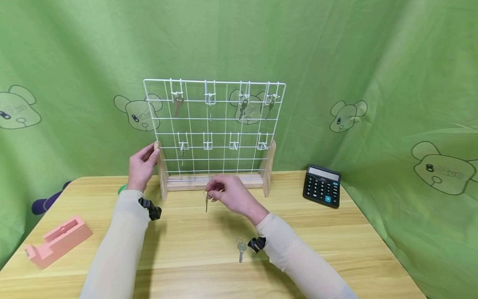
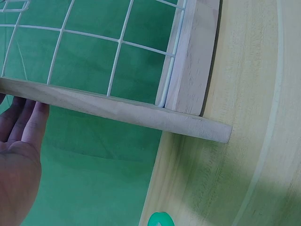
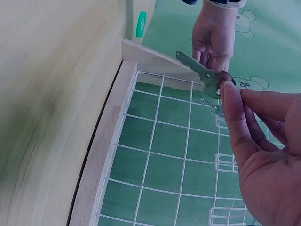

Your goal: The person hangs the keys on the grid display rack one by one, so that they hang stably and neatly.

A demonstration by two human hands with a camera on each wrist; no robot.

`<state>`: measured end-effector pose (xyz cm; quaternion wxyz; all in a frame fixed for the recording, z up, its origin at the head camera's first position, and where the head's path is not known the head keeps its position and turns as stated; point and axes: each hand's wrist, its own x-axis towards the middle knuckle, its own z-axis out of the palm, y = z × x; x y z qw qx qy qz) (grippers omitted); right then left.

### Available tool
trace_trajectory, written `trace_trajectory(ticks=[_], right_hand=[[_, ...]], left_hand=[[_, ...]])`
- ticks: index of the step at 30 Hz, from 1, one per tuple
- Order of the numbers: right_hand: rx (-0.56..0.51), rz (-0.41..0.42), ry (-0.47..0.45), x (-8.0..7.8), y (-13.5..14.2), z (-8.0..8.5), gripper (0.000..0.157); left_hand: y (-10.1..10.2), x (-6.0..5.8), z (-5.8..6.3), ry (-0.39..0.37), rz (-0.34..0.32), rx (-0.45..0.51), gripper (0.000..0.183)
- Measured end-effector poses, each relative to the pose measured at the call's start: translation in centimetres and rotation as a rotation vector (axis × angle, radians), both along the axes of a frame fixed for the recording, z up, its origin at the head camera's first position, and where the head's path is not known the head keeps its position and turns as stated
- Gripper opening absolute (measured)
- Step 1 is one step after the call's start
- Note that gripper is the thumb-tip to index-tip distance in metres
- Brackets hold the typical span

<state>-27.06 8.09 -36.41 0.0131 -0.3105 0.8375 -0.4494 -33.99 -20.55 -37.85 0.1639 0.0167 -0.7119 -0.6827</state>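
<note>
Right hand [image 1: 231,194] pinches a key [image 3: 208,81] before the wire rack [image 1: 225,119]; left hand [image 1: 141,168] grips its wooden post [image 1: 162,178]. Around it: calculator [image 1: 322,186] right, tape dispenser [image 1: 61,241] left, loose key [image 1: 241,247] in front.

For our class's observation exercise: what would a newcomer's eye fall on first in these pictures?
First, the white wire grid rack on wooden supports at the far side of the pale wood-grained table, with metal keys hanging from it. Before it, the right grip pinches a small metal key. Then the pink blocky tape dispenser, near left, and the black rectangular calculator, far right.
</note>
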Motion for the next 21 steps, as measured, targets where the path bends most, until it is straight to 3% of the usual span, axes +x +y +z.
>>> trace_trajectory(ticks=[21], right_hand=[[0.008, -0.107, 0.07, -2.5, 0.1, 2.1, 0.008]], left_hand=[[0.0, 0.1, 0.0, -0.008, 0.008, -0.019, 0.048]])
